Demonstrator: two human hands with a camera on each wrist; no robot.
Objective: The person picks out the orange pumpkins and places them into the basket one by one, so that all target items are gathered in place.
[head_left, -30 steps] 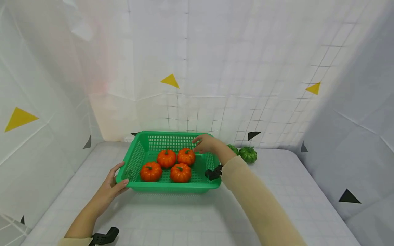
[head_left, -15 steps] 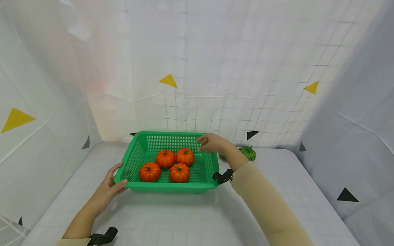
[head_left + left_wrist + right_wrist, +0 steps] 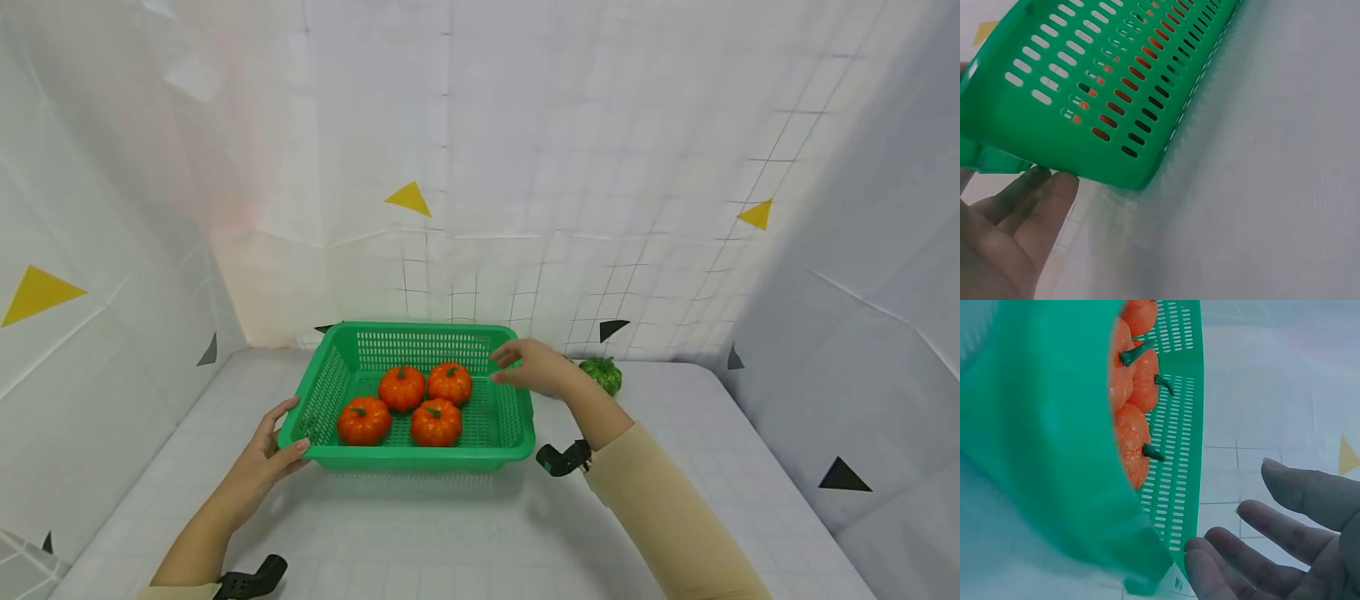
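A green slotted plastic basket (image 3: 412, 454) stands on the table with several orange pumpkins (image 3: 437, 423) inside, each with a dark green stem. At its front left corner my left hand (image 3: 258, 467) holds the rim, thumb on the front side and fingers along the left; the left wrist view shows the hand (image 3: 1010, 237) at the basket's end. My right hand (image 3: 540, 371) is over the right rear rim with nothing in it. Its fingers are loosely bent in the right wrist view. Behind the right forearm sits a green pumpkin (image 3: 602, 375), partly covered.
A white sheeted table (image 3: 465, 525) carries everything. Close behind the basket rises a white sheet wall (image 3: 480, 275) with yellow triangles (image 3: 410, 200) and dark ones. Another sheet wall (image 3: 885, 375) bounds the right side.
My right hand has drawn back rightward from above the pumpkins to the basket's right rim. The left hand keeps its hold, and the orange pumpkins stay in place.
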